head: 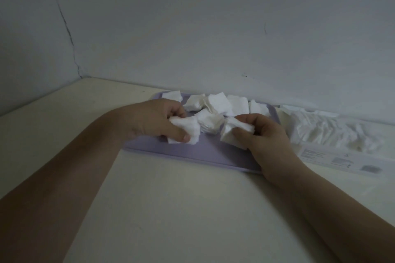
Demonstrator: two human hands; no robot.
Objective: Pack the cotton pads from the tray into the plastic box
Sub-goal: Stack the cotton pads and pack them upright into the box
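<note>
A lilac tray (205, 151) lies on the table near the wall. Several small stacks of white square cotton pads (218, 103) sit across its back half. My left hand (149, 120) is over the tray's left side, fingers closed on a stack of pads (188, 129). My right hand (267, 134) is over the tray's right side, gripping another stack of pads (232, 132). To the right of the tray stands the clear plastic box (333, 156), long and low, with rows of white pads (327, 130) inside it.
The pale table (171, 198) meets a grey wall (192, 28) just behind the tray and box. A wall corner with a dark crack is at the far left. The box's front carries a printed label (342, 161).
</note>
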